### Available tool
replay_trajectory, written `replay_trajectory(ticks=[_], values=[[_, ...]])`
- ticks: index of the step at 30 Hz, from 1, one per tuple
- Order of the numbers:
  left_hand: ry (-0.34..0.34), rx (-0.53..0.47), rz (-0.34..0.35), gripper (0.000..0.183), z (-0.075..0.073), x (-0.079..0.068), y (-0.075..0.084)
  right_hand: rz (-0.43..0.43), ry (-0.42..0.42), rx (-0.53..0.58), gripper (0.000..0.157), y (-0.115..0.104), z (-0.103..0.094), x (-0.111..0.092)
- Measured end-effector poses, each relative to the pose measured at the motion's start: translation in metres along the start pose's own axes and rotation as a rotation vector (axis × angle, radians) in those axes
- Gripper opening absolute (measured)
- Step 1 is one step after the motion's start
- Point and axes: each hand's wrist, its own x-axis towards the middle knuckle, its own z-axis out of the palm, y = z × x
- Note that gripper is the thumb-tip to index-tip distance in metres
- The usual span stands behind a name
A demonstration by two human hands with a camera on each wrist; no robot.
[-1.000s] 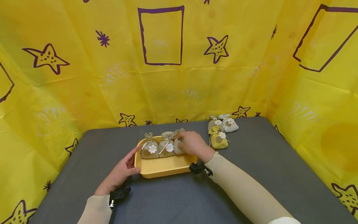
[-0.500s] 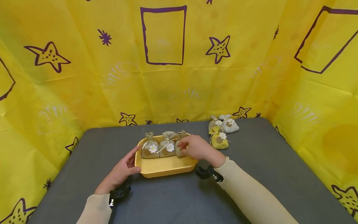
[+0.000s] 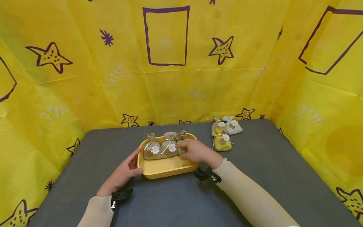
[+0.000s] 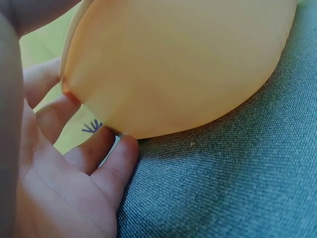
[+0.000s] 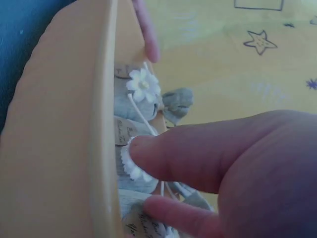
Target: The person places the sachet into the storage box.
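Observation:
A yellow-orange tray [image 3: 170, 172] holds three beige drawstring sachets in a row against its back wall. White flowers decorate the left sachet [image 3: 152, 154] and the middle sachet [image 3: 167, 154]; my right hand partly covers the right sachet [image 3: 182, 136]. My left hand [image 3: 124, 171] holds the tray's left end, thumb at the front corner; in the left wrist view its fingertips [image 4: 124, 148] press the outer wall. My right hand [image 3: 198, 153] reaches over the tray's right end. In the right wrist view its thumb lies over the middle sachet's flower [image 5: 133, 166] and another finger touches the right sachet.
On the dark grey table [image 3: 170, 205], right of the tray, sit a yellow sachet [image 3: 222, 144], a beige sachet [image 3: 216, 127] and a white sachet [image 3: 235, 127]. A yellow patterned cloth [image 3: 164, 94] hangs behind and at both sides.
My right hand has come away from the right sachet's top, shifted right and down, then slightly back left. My left hand has stayed at the tray's left end.

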Motion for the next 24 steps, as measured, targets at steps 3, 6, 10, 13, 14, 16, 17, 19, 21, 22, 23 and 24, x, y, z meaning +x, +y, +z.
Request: replay_trajectory(ticks=[3,6,10,13,14,16,17,19,21,22,23,24], values=[[-0.008,-0.004,0.006,0.084,-0.002,0.001,0.000,-0.006,0.076,0.061,0.041,0.003,-0.004,-0.009],[-0.004,-0.003,0.017,0.084,-0.003,0.001,-0.001,0.037,0.202,0.198,0.036,0.010,-0.010,-0.026],[-0.014,0.003,0.020,0.083,-0.003,-0.001,-0.002,0.123,0.331,0.427,0.034,0.029,-0.019,-0.056],[-0.017,0.014,0.015,0.083,-0.003,-0.001,-0.003,0.156,0.398,0.547,0.035,0.048,-0.024,-0.078],[-0.016,0.016,0.018,0.083,-0.003,-0.001,-0.003,0.171,0.428,0.569,0.036,0.055,-0.025,-0.085],[-0.008,0.024,0.017,0.083,-0.003,0.000,-0.003,0.204,0.486,0.620,0.037,0.065,-0.027,-0.099],[-0.008,0.027,0.016,0.083,-0.003,0.000,-0.002,0.228,0.513,0.647,0.038,0.072,-0.027,-0.105],[-0.010,0.039,0.012,0.083,-0.003,0.000,-0.001,0.284,0.558,0.694,0.040,0.085,-0.029,-0.116],[-0.011,0.048,0.002,0.083,-0.002,0.000,0.000,0.325,0.585,0.743,0.044,0.097,-0.031,-0.127],[-0.012,0.051,-0.001,0.083,-0.002,0.000,0.000,0.337,0.594,0.764,0.047,0.107,-0.030,-0.131],[-0.014,0.052,-0.002,0.083,-0.001,0.000,0.000,0.348,0.600,0.792,0.050,0.112,-0.032,-0.136],[-0.017,0.053,-0.003,0.083,-0.001,0.000,-0.001,0.354,0.599,0.816,0.053,0.118,-0.033,-0.140]])
